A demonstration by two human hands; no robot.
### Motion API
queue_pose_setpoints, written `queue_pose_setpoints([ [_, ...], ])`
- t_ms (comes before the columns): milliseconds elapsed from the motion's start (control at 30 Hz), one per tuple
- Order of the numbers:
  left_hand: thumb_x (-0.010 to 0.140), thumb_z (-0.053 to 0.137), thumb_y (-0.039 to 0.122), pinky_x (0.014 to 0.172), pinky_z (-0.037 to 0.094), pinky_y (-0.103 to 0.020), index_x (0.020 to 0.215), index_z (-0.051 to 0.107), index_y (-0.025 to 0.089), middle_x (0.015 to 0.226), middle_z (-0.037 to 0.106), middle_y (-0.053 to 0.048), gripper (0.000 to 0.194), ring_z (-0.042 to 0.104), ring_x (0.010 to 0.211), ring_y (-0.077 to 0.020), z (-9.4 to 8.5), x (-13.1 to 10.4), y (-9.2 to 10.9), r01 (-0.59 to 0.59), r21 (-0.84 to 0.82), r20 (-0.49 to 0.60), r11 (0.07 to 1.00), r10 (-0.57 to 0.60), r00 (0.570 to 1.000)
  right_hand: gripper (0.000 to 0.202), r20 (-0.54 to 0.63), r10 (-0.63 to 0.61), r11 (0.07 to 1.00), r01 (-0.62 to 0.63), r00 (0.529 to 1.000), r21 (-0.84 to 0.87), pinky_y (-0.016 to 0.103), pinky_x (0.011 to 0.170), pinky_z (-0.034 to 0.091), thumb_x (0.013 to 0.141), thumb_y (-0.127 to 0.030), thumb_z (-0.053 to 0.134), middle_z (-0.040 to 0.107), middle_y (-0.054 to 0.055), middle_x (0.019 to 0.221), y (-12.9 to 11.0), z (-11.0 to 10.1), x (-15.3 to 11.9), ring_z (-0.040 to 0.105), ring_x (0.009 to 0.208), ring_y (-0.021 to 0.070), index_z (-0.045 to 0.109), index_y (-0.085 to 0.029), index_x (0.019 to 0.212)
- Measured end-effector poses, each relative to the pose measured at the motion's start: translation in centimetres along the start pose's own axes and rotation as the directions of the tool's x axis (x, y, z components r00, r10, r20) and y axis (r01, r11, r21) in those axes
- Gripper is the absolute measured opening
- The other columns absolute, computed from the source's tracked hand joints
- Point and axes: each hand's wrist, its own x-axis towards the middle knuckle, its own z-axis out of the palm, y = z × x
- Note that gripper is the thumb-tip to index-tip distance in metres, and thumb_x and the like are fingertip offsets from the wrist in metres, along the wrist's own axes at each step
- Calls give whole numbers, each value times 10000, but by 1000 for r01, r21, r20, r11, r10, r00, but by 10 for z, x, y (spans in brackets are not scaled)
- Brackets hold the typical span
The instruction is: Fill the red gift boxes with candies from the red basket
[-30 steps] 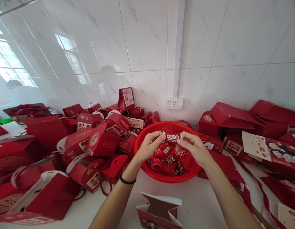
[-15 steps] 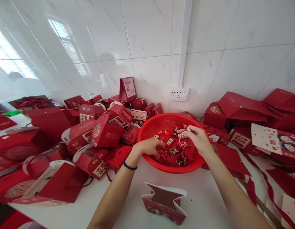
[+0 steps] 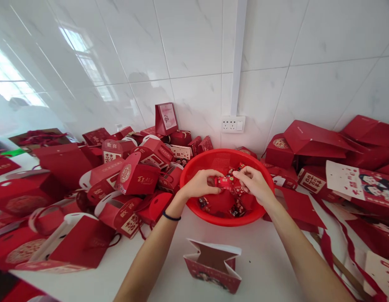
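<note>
Since the earlier frame, the left hand (image 3: 201, 183) has shifted inward, now gripping a red packet (image 3: 224, 183), its lettering illegible, above the red basket (image 3: 219, 221). Right hand (image 3: 255, 183): fingers curled beside the packet; I cannot tell whether gripping. A box (image 3: 115, 147) at left reads 歡喜.

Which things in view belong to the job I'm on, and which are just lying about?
Likely in the job:
- red packet, held in the left hand, the right hand close by
- red basin with more packets
- open box in front

Apparently just lying about:
- piled boxes on the left
- red boxes on the right
</note>
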Motion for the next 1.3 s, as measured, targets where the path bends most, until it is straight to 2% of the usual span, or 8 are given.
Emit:
queue_pose_setpoints([
  [67,706,800,259,768,563,-299,1163,720,121,1093,747,-99,484,680,828,-180,3,-3,4,-39,-191,-64,981,27,998,467,89,-15,1000,13,996,25,240,415,272,670,-621,826,524,-66,570,-3,-1,-1,388,448,91,581,-231,749],
  [200,724,822,208,862,584,-332,1217,711,133,1204,732,-135,511,709,941,-205,10,-9,13,-108,-302,-133,947,70,989,504,283,-53,998,41,958,50,236,414,251,678,-655,837,508,-62,604,-8,-4,-2,388,462,76,652,-194,762],
  [367,743,858,219,887,600,-330,1297,676,153,1262,718,-130,587,725,991,-213,14,-12,22,-103,-438,-133,893,49,990,493,255,-93,989,60,962,135,236,397,231,718,-644,832,521,-64,581,-11,-4,-5,372,422,64,616,-202,736],
  [500,747,893,268,859,612,-311,1294,674,173,1242,722,-107,596,734,960,-199,13,-16,30,-131,-513,-183,848,41,982,453,246,-129,980,86,961,181,234,397,287,760,-604,825,577,-40,593,-17,0,-11,417,430,76,604,-211,709],
  [767,752,897,235,809,625,-293,1207,703,195,1128,746,-71,497,741,910,-188,9,-27,51,-184,-592,-193,785,83,978,456,272,-65,955,-19,960,297,214,346,287,734,-575,856,586,-33,576,-38,5,-25,407,415,71,586,-212,673],
  [967,771,870,215,826,608,-279,1153,712,184,1064,752,-58,414,729,907,-176,15,-32,61,-149,-633,-202,759,24,979,457,240,-98,963,31,966,269,209,348,316,793,-569,815,546,-50,570,-44,5,-32,402,389,55,565,-209,664],
  [1167,767,871,275,825,603,-304,1111,698,174,1035,752,-65,398,719,914,-199,18,-32,59,-210,-584,-321,784,14,947,412,259,-63,983,14,964,184,222,345,330,730,-533,876,611,-45,605,-45,4,-35,437,382,72,666,-209,873],
  [1300,831,821,343,850,592,-304,1138,679,174,1106,744,-81,378,712,971,-210,22,-28,59,-242,-528,-366,814,39,930,394,197,-97,990,74,976,122,222,350,341,750,-490,871,580,-55,605,-45,3,-36,444,387,70,590,-214,745],
])
